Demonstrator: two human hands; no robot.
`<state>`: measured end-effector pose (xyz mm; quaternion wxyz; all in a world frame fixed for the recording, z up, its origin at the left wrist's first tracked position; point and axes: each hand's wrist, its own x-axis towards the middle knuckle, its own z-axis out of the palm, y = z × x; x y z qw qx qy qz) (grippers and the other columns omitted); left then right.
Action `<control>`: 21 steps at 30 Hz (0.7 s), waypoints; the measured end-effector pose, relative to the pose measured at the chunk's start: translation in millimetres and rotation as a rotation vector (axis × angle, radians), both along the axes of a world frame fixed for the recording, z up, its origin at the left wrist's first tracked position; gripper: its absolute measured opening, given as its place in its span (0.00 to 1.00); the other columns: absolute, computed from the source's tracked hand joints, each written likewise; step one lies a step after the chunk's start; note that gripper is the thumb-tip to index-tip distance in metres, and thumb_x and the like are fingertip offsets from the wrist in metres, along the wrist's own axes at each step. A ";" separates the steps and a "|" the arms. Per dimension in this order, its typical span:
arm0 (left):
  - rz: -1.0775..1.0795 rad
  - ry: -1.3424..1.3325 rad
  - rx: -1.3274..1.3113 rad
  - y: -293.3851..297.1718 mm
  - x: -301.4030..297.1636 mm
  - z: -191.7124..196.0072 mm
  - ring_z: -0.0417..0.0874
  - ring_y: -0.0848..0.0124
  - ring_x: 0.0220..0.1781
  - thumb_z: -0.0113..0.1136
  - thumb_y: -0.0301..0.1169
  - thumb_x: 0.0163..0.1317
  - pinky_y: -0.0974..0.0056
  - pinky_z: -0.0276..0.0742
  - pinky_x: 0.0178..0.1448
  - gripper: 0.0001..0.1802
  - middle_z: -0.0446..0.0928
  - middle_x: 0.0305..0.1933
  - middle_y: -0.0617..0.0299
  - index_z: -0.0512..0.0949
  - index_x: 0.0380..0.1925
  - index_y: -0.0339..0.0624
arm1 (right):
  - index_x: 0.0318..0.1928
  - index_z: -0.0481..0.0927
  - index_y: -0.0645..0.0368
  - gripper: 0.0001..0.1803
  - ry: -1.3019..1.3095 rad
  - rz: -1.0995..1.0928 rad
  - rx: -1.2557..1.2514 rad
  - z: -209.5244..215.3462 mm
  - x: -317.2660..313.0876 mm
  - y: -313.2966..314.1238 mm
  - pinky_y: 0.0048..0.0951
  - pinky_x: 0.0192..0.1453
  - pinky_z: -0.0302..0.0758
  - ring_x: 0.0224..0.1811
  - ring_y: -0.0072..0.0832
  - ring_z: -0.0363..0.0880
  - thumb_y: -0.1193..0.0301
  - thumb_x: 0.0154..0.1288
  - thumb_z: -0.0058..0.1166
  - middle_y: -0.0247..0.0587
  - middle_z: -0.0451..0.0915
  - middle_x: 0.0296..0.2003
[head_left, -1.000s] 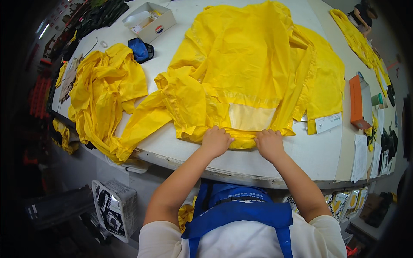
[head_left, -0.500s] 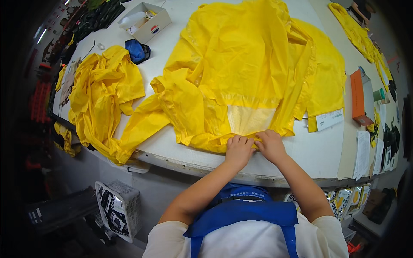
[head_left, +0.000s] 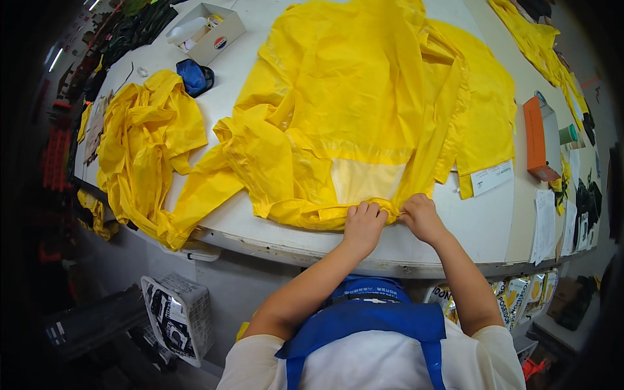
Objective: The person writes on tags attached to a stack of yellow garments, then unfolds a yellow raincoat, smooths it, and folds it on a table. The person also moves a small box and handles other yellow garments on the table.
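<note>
A large yellow garment (head_left: 351, 97) lies spread across the middle of the frame, reaching to the top edge, its lower hem bunched into a rolled fold near the front of the table (head_left: 474, 227). A cream panel (head_left: 366, 181) shows just above that fold. The left hand (head_left: 364, 227) grips the fold with fingers curled over the cloth, its thumb hidden; the right hand (head_left: 421, 218), just beside it, pinches the fold's right end between close-set fingers. A narrow yellow length runs from the garment toward the lower left, meeting a crumpled yellow heap (head_left: 146, 130); whether they are one piece I cannot tell. Above the heap sit a blue-and-black pouch (head_left: 194, 77) and, at upper left, an open pale box (head_left: 209, 39) with small things inside. Right of the garment, a white sheet (head_left: 492, 178) touches yellow cloth; farther right stand an orange box (head_left: 534, 143) and a green cylinder (head_left: 568, 134), with papers (head_left: 543, 224) below. A white basket (head_left: 185, 318) is at lower left, under the table.
</note>
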<state>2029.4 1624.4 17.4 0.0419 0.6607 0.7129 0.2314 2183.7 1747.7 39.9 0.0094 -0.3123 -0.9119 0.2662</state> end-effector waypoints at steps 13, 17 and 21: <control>0.148 -0.264 -0.080 1.2 22.3 16.2 0.75 0.60 0.41 0.67 0.37 0.47 0.54 0.63 0.47 0.10 0.79 0.34 0.63 0.79 0.28 0.47 | 0.33 0.83 0.58 0.07 0.151 -0.088 -0.418 1.5 -0.1 -9.5 0.36 0.55 0.67 0.47 0.40 0.73 0.71 0.57 0.55 0.45 0.80 0.35; 0.156 -0.325 -0.010 -1.6 21.8 -1.3 0.74 0.61 0.42 0.66 0.35 0.48 0.54 0.62 0.49 0.07 0.79 0.33 0.65 0.79 0.27 0.48 | 0.35 0.83 0.59 0.07 0.117 -0.123 -0.476 6.7 -0.9 -9.1 0.37 0.56 0.67 0.49 0.41 0.73 0.73 0.56 0.55 0.46 0.80 0.37; 0.166 -0.373 -0.025 -2.0 19.6 4.3 0.74 0.62 0.43 0.64 0.33 0.50 0.54 0.62 0.49 0.04 0.80 0.33 0.66 0.79 0.25 0.49 | 0.34 0.80 0.58 0.07 0.266 -0.061 -0.004 15.6 -3.5 -29.5 0.37 0.56 0.66 0.47 0.41 0.72 0.74 0.53 0.59 0.42 0.77 0.37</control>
